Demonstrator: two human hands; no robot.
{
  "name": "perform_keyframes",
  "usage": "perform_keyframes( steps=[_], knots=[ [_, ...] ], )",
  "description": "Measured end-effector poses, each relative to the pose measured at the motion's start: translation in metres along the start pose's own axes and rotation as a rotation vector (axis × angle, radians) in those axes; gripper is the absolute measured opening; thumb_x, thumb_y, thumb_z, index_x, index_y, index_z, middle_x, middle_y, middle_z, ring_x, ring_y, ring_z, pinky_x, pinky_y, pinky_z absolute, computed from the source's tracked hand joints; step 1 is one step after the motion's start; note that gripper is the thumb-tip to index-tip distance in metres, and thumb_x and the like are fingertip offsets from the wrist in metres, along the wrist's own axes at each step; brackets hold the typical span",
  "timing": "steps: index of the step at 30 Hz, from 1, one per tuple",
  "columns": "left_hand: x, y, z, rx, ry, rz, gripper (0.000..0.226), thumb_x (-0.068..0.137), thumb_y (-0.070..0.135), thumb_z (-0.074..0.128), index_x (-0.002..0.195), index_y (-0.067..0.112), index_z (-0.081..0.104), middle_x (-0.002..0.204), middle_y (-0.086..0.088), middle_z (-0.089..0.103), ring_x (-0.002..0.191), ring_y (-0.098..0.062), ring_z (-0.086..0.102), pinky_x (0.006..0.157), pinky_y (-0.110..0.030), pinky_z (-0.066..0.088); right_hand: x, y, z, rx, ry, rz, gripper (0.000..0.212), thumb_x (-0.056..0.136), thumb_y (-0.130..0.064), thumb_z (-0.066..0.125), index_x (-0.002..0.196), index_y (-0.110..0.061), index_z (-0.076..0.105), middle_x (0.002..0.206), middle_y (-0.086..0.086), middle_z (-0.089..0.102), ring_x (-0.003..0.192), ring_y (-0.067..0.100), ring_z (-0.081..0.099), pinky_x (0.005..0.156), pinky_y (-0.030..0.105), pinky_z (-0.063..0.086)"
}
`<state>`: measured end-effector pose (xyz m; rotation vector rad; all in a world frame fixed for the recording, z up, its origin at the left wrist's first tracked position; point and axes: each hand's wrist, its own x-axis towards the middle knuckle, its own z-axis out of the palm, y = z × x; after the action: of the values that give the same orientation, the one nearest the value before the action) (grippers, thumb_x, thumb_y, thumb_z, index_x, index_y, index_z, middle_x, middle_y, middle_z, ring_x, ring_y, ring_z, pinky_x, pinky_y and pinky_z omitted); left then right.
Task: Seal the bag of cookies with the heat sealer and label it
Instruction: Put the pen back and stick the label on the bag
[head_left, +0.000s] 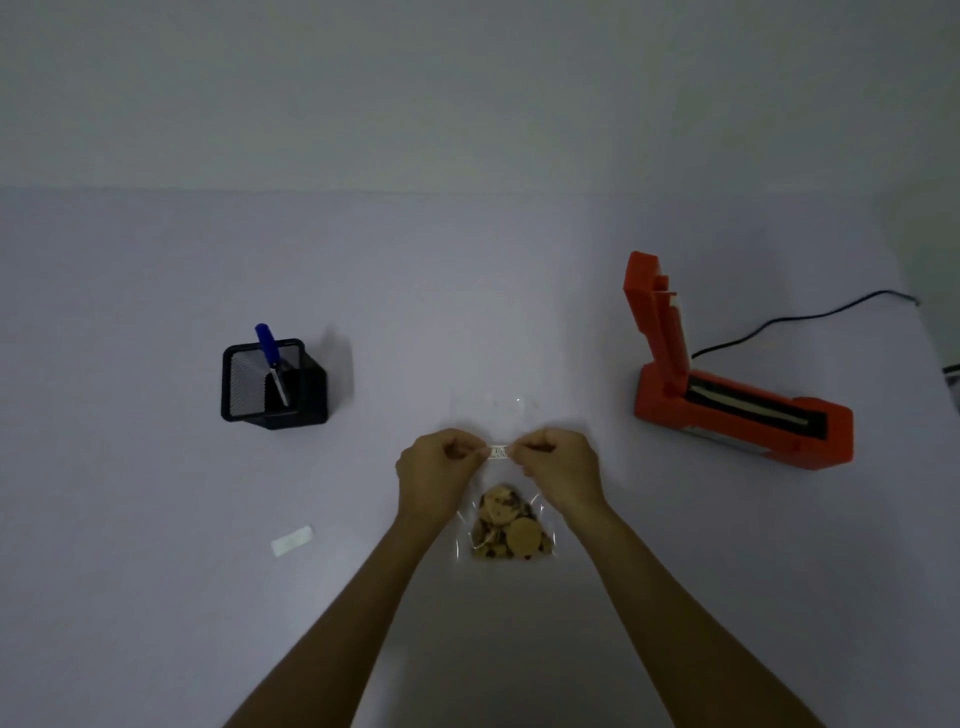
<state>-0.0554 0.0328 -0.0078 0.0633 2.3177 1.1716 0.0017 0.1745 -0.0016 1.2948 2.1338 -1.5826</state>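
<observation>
My left hand (434, 475) and right hand (558, 470) pinch a small white paper label (497, 452) by its ends above the clear plastic cookie bag (506, 525) — mid-bench, open white bench (519, 312) all round.

Some dark marks can be seen on the small white paper label (497, 451). They are too blurred to be read. No other words or numbers can be read.

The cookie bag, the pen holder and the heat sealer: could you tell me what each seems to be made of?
The cookie bag looks like thin clear plastic film: the cookies show through and its edges glint. The pen holder appears to be black metal mesh, judging by the fine grid on its inner wall. The heat sealer seems to be matte orange moulded plastic, though painted metal cannot be ruled out.
</observation>
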Motion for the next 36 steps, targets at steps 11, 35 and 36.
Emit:
perform_keyframes(
  steps=[11,35,36],
  knots=[
    [0.006,-0.008,0.009,0.172,0.058,0.024,0.005,0.079,0.03,0.07,0.075,0.028,0.07,0.074,0.015,0.068,0.078,-0.005,0.063,0.083,-0.034,0.043,0.006,0.006,0.01,-0.155,0.04,-0.095,0.002,0.078,-0.014,0.072,0.077,-0.012,0.072,0.073,-0.002,0.071,0.07,0.01,0.065,0.061,0.017,0.047],
    [0.012,-0.009,0.013,0.217,0.092,0.011,0.011,0.078,0.027,0.072,0.081,0.028,0.062,0.068,0.014,0.057,0.077,-0.006,0.055,0.077,-0.03,0.026,0.004,0.008,0.007,-0.199,0.062,-0.172,0.013,0.081,-0.01,0.07,0.086,-0.013,0.058,0.066,-0.005,0.057,0.058,0.007,0.053,0.05,0.005,0.041],
    [0.013,-0.008,0.013,0.219,0.088,0.008,0.01,0.078,0.026,0.072,0.081,0.029,0.062,0.067,0.015,0.056,0.078,-0.006,0.055,0.078,-0.03,0.026,0.005,0.008,0.005,-0.18,0.065,-0.17,0.012,0.081,-0.007,0.069,0.086,-0.012,0.059,0.066,-0.005,0.056,0.057,0.006,0.052,0.05,0.003,0.04]
  ],
)
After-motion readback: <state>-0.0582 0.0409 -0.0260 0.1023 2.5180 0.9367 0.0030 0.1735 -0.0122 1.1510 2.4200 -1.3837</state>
